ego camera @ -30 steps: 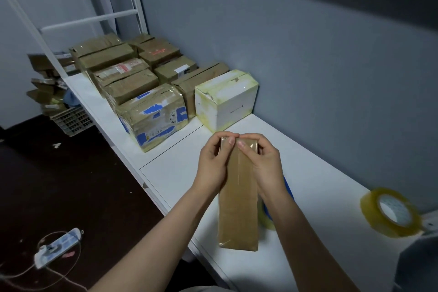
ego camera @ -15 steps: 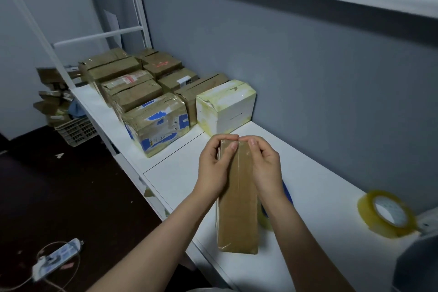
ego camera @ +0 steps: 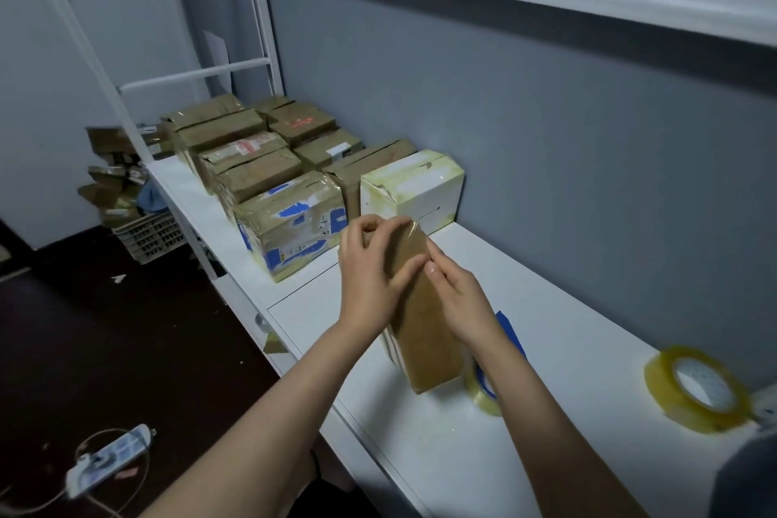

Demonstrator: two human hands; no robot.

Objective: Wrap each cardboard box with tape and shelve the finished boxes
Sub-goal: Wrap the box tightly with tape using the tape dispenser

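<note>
Cardboard wrapped in glossy clear tape forms the one narrow box (ego camera: 424, 332) being worked on, which leans with its lower end on the white desk (ego camera: 567, 307). Beyond the narrow box stand roughly ten taped boxes (ego camera: 269, 177), the far ones hard to separate. Of two yellowish rolls, the full tape roll (ego camera: 698, 387) lies well to its right, and the second tape roll (ego camera: 483, 391) sits just beside its base, half hidden. The left hand (ego camera: 366, 265) curls round the box's top end, gripping it. The right hand (ego camera: 458, 299) lays nearly straight fingers against its right face, with the thumb hidden.
</note>
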